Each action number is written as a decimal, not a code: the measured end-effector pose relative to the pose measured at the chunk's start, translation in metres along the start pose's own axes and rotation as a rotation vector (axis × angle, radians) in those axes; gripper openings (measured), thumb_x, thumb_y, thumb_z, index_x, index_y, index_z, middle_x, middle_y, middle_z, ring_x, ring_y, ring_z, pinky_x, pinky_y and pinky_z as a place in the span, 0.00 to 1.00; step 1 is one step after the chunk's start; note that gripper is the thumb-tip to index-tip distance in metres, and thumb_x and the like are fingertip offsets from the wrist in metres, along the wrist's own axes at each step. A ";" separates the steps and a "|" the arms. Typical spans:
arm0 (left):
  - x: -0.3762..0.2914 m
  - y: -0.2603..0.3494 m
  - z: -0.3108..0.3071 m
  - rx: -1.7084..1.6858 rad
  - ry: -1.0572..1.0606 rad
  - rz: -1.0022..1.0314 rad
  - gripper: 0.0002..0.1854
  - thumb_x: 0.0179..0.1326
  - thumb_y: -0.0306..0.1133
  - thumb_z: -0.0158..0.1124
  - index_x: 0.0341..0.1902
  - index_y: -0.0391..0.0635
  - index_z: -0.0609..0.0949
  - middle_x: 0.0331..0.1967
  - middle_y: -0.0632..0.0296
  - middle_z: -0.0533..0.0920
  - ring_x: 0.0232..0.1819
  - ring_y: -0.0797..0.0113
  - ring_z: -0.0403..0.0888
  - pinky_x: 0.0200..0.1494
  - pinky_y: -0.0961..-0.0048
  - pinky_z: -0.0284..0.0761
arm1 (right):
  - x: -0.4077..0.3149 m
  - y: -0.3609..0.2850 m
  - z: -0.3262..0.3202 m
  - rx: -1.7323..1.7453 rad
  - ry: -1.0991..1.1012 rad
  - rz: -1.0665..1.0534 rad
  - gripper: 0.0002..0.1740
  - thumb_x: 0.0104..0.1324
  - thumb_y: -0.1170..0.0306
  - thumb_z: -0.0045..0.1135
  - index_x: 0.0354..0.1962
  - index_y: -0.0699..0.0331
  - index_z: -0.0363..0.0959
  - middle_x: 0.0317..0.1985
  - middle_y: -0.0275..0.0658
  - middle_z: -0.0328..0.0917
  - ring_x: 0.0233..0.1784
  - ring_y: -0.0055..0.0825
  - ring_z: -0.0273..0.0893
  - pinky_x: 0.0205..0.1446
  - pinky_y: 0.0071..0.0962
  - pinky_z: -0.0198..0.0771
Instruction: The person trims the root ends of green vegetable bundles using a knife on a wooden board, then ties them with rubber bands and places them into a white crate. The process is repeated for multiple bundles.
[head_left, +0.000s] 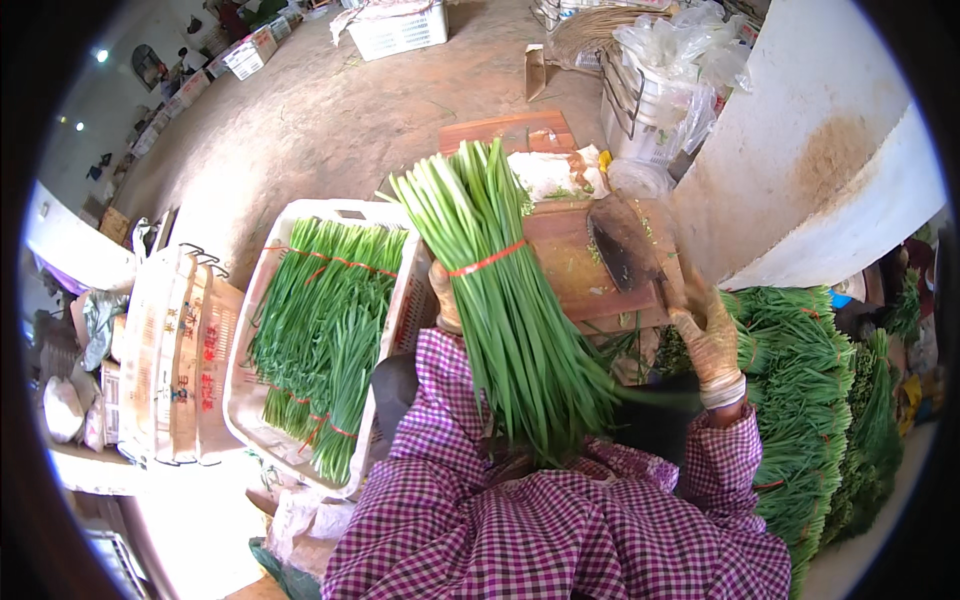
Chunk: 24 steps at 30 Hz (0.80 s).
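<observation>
A thick bunch of green garlic chives (517, 322), bound by a red band, is in the grip of my gloved left hand (445, 296). Its pale cut ends point up and away from me, and its leaf tips hang over my lap. Most of my left hand is hidden behind the bunch. My gloved right hand (709, 341) is off to the right, blurred, its thumb and fingers apart near the handle of a cleaver (619, 236). The cleaver's dark, broad blade lies on a wooden cutting board (559, 262) scattered with green scraps.
At left, a white plastic crate (234, 375) holds banded chive bunches, beside stacked crates (161, 360). Many more bunches (799, 405) are piled at right. A white wall (817, 135) rises beyond the board, near a crate with plastic bags (686, 60). A person (191, 60) is far back.
</observation>
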<state>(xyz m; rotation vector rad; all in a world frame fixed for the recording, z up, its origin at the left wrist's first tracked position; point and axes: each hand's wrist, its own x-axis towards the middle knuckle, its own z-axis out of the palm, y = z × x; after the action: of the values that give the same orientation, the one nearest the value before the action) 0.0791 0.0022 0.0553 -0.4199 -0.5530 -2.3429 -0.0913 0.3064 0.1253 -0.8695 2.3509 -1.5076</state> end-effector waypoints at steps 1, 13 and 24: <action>-0.007 -0.007 0.000 -0.056 -0.091 -0.070 0.52 0.59 0.68 0.68 0.77 0.43 0.66 0.66 0.45 0.78 0.61 0.49 0.81 0.58 0.46 0.84 | -0.008 -0.034 0.009 0.169 -0.110 -0.010 0.44 0.62 0.69 0.74 0.73 0.62 0.62 0.67 0.49 0.76 0.66 0.37 0.77 0.67 0.35 0.74; -0.060 0.049 0.082 0.408 0.273 -0.059 0.51 0.54 0.59 0.79 0.74 0.42 0.69 0.62 0.53 0.81 0.57 0.57 0.84 0.59 0.57 0.85 | -0.054 -0.102 0.131 -0.138 -0.463 -0.396 0.61 0.54 0.58 0.78 0.77 0.64 0.49 0.66 0.58 0.71 0.70 0.54 0.70 0.74 0.44 0.67; -0.074 0.055 0.102 0.355 0.257 -0.042 0.43 0.54 0.46 0.79 0.70 0.40 0.72 0.55 0.55 0.83 0.50 0.60 0.86 0.52 0.63 0.87 | -0.019 -0.183 0.126 0.119 -0.175 -0.598 0.10 0.69 0.69 0.61 0.45 0.63 0.83 0.40 0.41 0.86 0.42 0.34 0.85 0.46 0.29 0.78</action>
<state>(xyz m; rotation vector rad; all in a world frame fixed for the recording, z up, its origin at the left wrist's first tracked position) 0.1846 0.0555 0.1256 0.0558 -0.8361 -2.2308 0.0502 0.1674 0.2275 -1.6982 1.9423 -1.6565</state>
